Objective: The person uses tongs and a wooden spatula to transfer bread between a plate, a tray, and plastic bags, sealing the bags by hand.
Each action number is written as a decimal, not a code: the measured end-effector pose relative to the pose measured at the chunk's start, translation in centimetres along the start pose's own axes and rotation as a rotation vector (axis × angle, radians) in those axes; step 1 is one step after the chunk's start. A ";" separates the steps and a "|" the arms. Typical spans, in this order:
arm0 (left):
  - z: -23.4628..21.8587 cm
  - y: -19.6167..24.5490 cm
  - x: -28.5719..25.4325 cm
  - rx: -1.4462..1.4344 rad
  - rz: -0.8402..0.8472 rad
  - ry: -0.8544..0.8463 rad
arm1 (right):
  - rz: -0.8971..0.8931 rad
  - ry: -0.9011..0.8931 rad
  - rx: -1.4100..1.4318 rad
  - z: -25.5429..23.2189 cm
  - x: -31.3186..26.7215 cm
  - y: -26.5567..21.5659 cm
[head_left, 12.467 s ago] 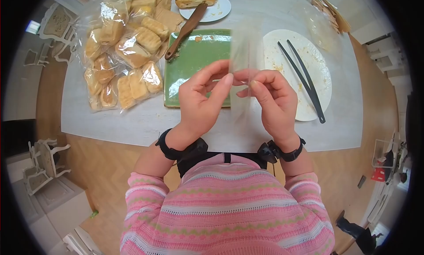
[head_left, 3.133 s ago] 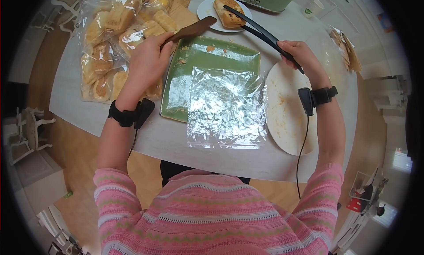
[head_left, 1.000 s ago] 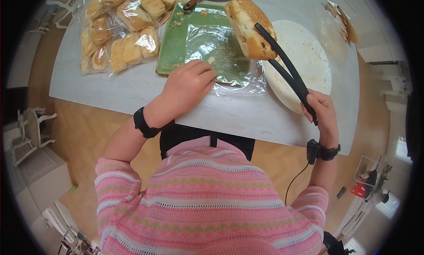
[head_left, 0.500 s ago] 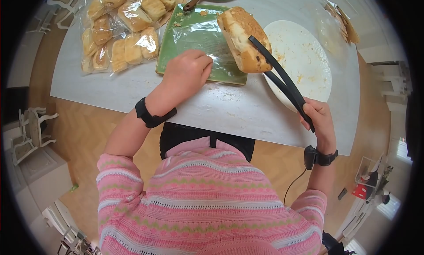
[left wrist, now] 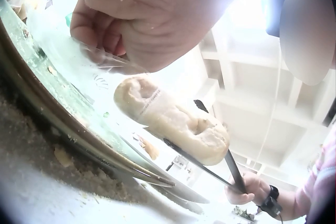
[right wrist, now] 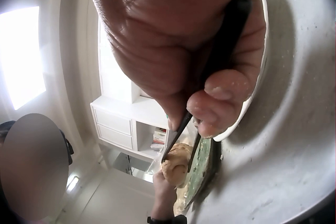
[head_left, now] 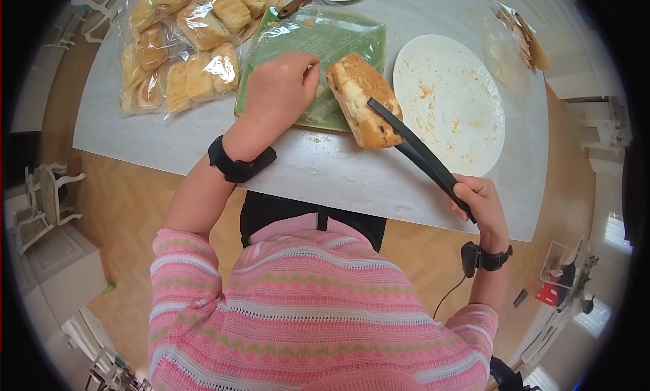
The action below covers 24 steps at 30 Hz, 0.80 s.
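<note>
My left hand (head_left: 281,90) is over the green square plate (head_left: 325,125), fingers curled. In the left wrist view it pinches the edge of a clear plastic bag (left wrist: 107,58), which stretches across the plate. My right hand (head_left: 482,201) grips black tongs (head_left: 428,162) by their handle end. Between the tong tips is a browned bread roll (head_left: 365,100), tilted, with dark bits of filling at its near end. The roll hangs at the plate's near right corner, just right of my left hand. Past my right fingers, the right wrist view shows the roll (right wrist: 177,167) end-on.
A white oval plate (head_left: 450,106) with crumbs stands at the right. Bagged bread rolls (head_left: 200,76) fill the left side. A brown wooden spatula (head_left: 305,0) lies at the green plate's far corner. A packet (head_left: 525,39) lies at the far right. Crumbs dot the table's near part.
The tongs took the roll off the small far plate and brought it nearer, lately down and left. My left hand let go of the spatula, took the bag and shifted it away over the green plate.
</note>
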<state>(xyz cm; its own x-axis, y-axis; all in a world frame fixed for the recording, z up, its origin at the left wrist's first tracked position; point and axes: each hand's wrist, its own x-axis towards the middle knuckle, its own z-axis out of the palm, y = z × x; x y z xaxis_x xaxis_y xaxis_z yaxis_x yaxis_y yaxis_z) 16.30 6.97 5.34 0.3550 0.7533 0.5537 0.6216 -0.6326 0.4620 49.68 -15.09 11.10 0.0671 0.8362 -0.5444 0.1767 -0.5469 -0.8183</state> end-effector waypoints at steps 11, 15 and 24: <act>-1.0 0.7 -0.6 0.032 0.336 0.050 | 0.036 0.006 -0.072 -0.1 2.1 -2.4; -1.3 1.3 -1.0 -0.067 0.348 0.030 | 0.041 -0.006 -0.054 0.6 3.0 -3.3; -1.6 2.1 -2.4 -0.280 0.311 -0.066 | 0.013 0.012 -0.064 1.4 5.1 -3.3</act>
<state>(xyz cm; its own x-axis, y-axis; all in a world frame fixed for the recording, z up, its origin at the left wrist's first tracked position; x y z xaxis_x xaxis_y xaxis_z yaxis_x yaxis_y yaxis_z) 15.62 3.58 6.06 0.5452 0.5228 0.6553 0.2677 -0.8494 0.4549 48.05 -9.05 10.72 0.0818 0.8297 -0.5522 0.2386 -0.5543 -0.7974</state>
